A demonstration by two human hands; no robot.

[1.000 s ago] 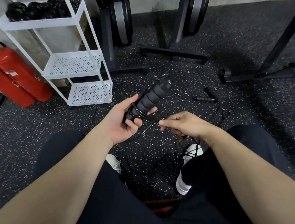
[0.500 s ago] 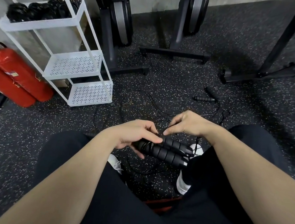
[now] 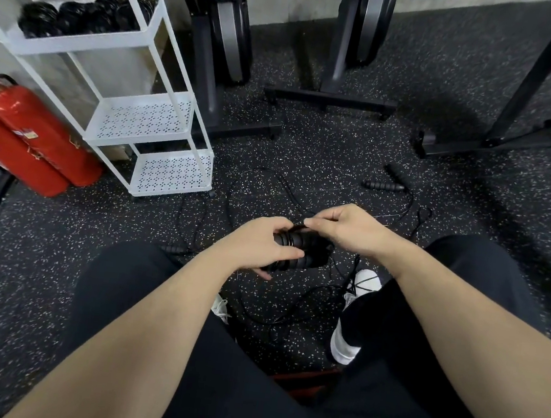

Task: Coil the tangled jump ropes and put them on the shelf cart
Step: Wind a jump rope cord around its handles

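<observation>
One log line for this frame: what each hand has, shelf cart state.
left hand: grips rope handles | right hand: pinches cord | shelf cart: coiled ropes on top tier

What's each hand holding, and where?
Left hand grips the paired jump rope handles near their cord end; right hand pinches the thin cord.

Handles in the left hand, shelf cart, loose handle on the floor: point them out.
handles (image 3: 301, 242): head view, ribbed grip beside the left hand's fingers.
shelf cart (image 3: 171, 173): head view, bottom perforated tray.
loose handle (image 3: 384, 186): head view, middle of its grip.
</observation>
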